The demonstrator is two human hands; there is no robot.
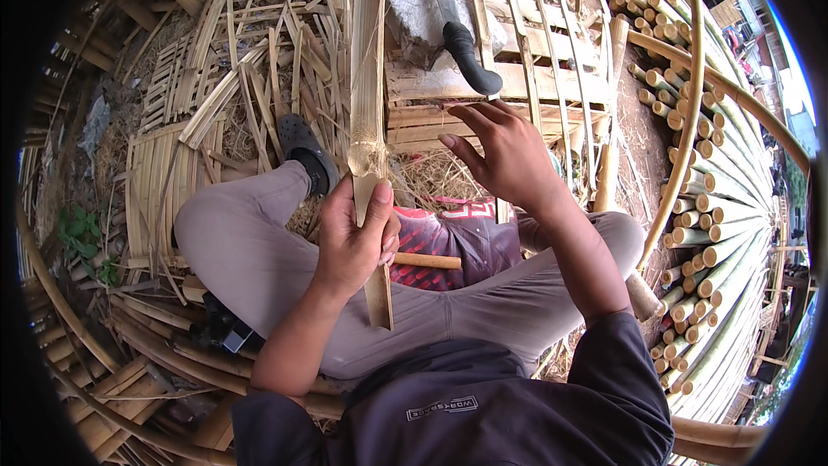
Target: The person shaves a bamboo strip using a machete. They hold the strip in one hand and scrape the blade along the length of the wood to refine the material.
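Observation:
My left hand (355,229) is closed round a split bamboo strip (368,60), just below its node. The long strip runs away from me past the top of the view, and its near end hangs over my lap. Raised to the right of it, my right hand (500,147) has its fingers apart and holds nothing. Just beyond those fingers a large knife (457,30) with a black curved handle lies over a grey stone block (418,22) and a slatted wooden crate (444,85). A short stick (429,261) lies across my lap by the left hand.
Split bamboo pieces (250,69) litter the ground at the far left. Cut bamboo poles (703,233) are stacked on the right behind a curved bamboo rail (681,155). A dark red patterned cloth (470,246) lies between my legs. Thin strips lean against the crate.

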